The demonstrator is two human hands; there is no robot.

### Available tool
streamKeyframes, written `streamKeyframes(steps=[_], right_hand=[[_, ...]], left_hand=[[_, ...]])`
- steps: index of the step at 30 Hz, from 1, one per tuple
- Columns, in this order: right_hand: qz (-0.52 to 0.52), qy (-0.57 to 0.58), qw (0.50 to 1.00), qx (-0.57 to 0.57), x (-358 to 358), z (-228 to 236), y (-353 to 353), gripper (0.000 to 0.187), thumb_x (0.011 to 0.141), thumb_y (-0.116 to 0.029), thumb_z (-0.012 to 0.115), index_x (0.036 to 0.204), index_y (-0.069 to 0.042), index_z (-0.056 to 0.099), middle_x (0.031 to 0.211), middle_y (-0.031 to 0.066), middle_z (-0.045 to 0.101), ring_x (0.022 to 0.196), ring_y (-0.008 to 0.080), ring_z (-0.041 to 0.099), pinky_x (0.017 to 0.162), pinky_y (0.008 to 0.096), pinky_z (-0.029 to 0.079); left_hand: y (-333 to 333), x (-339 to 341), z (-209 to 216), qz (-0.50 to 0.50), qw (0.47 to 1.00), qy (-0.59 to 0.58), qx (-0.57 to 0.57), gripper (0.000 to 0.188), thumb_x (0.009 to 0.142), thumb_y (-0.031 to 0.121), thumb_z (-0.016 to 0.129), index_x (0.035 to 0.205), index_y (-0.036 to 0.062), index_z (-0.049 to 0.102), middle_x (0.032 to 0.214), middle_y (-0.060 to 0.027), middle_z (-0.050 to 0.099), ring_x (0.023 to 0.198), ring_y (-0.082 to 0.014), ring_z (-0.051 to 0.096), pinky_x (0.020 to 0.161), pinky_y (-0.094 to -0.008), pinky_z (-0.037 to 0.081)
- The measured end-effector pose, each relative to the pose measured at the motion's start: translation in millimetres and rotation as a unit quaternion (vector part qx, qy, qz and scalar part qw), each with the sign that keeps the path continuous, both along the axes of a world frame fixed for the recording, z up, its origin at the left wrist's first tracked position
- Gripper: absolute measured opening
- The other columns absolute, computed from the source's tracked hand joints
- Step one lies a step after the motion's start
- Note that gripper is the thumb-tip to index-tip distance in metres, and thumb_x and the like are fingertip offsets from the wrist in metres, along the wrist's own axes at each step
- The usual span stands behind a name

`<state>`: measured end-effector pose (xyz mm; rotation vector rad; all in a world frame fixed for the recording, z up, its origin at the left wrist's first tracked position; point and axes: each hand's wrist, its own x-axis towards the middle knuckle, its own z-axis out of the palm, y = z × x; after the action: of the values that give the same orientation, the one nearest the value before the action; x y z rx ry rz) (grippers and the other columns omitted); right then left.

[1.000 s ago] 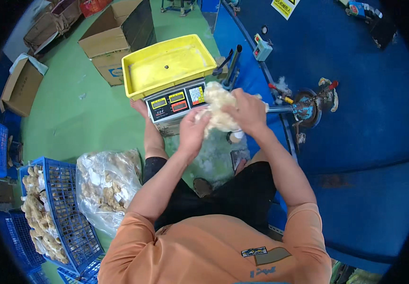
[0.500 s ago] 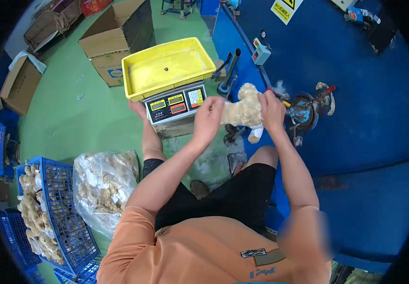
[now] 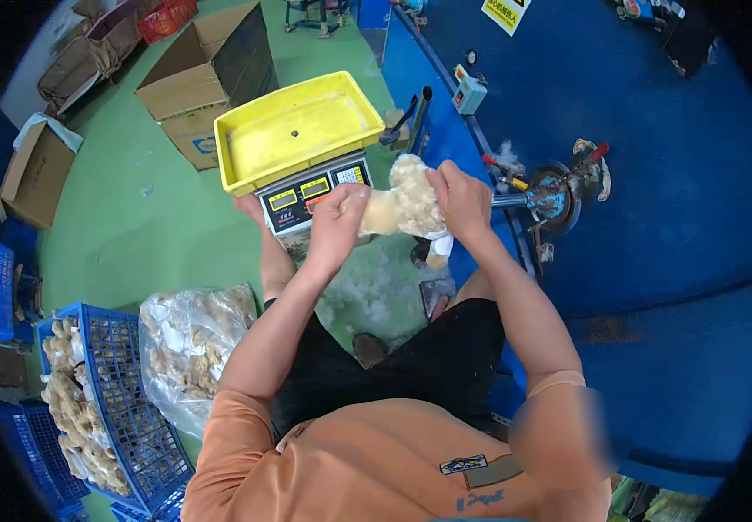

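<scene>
Held a fluffy toy tight in both the left hand and the right hand, just in front of the scale, where a loose grip could have dropped it onto the fluff below.

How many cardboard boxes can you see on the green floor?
3, maybe more hidden past the rim. A large open box stands behind the yellow scale tray; a smaller box lies at far left; a third box sits at the top left edge.
</scene>
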<state>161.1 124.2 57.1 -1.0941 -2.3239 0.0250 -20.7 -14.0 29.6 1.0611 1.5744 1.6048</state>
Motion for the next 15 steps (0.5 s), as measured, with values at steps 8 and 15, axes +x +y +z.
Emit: streamKeyframes(steps=[8,15], right_hand=[[0.038,-0.008,0.998,-0.045,-18.1,7.0,-9.9,0.033,0.099,-0.038,0.052,0.084,-0.008,0.051,0.069,0.0136,0.065,0.063,0.0426,0.060,0.059,0.0525,0.045],[0.105,-0.015,0.994,-0.038,-32.6,11.1,-25.2,0.031,0.100,-0.037,0.051,0.087,-0.008,0.052,0.073,0.0148,0.066,0.064,0.0427,0.061,0.060,0.0521,0.045]], left_hand=[[-22.4,-12.4,42.5,-0.091,0.915,0.392,-0.023,0.060,0.087,0.025,0.069,0.140,0.0070,0.050,0.110,-0.0198,0.069,0.093,-0.0376,0.067,0.078,-0.0418,0.053],[-26.1,23.2,12.2,-0.075,0.910,0.374,-0.162,0.086,0.083,0.026,0.071,0.155,0.0098,0.027,0.122,-0.0266,0.064,0.103,-0.0439,0.065,0.078,-0.0493,0.052]])
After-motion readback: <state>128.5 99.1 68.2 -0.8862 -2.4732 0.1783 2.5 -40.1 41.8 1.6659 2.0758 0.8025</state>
